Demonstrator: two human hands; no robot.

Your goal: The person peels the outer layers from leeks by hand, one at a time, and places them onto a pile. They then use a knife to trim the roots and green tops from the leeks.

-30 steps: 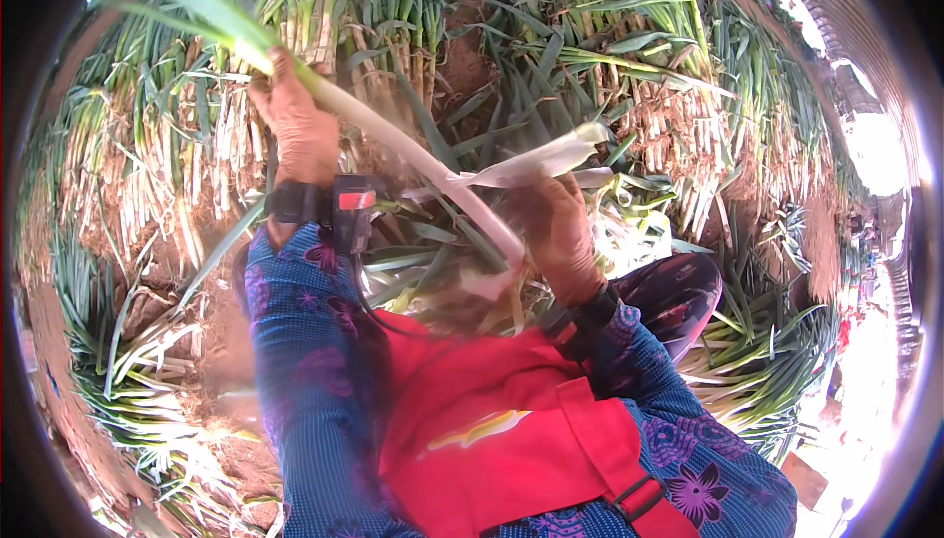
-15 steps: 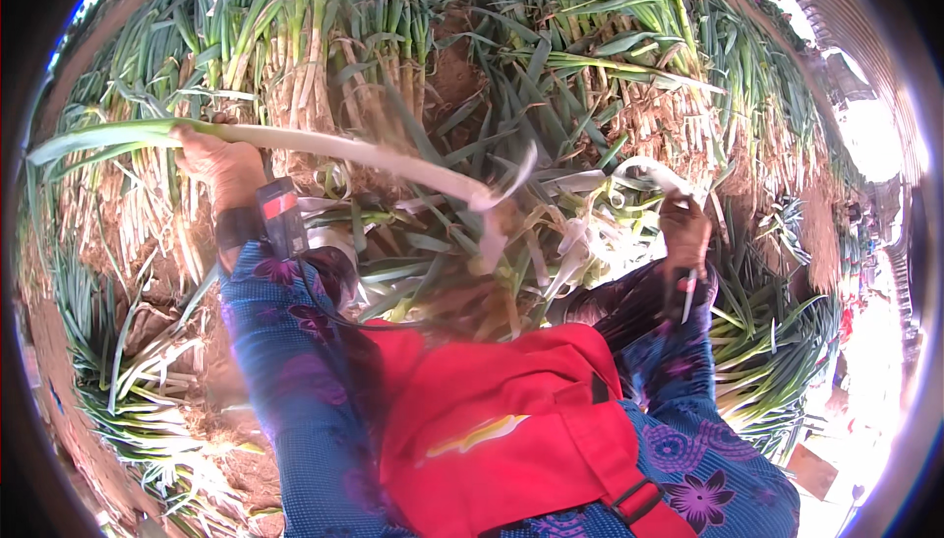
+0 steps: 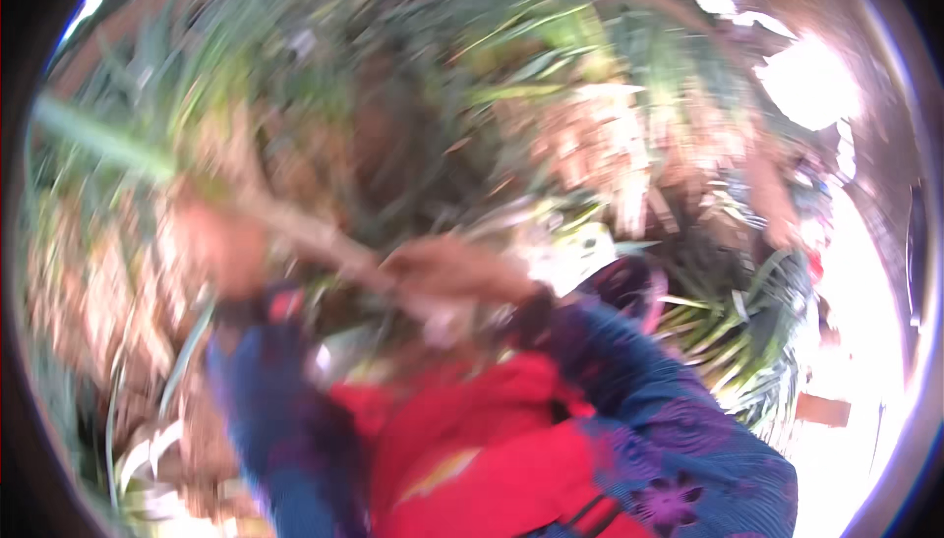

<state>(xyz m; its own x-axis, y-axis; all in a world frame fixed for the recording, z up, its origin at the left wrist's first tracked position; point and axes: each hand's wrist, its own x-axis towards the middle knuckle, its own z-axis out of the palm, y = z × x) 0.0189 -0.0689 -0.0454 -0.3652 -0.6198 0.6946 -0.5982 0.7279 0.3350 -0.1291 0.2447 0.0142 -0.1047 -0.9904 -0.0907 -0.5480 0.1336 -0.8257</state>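
Note:
Everything is smeared by motion. A long green onion [image 3: 315, 233] slants across in front of me, its green leaves at the upper left and its pale root end lower down near my red apron [image 3: 472, 459]. My left hand [image 3: 221, 243] is closed round the stalk just below the leaves. Farther along, close to the root end, my right hand [image 3: 452, 268] reaches in from the right with its fingers curled over the stalk. Blur hides the exact finger positions and whether any loose skin is in the right hand.
Bundles of green onions [image 3: 590, 135] stand in rows beyond my hands, and more bundles stand to the left. Another heap of green onions [image 3: 757, 331] lies at the right. Pale peelings [image 3: 570, 248] lie just beyond my right wrist. A brown block [image 3: 822, 410] sits at the far right.
My right hand has swung left from the curled strip of peel at the right to the green onion's lower stalk. My left hand has lowered slightly; the onion now slopes more steeply.

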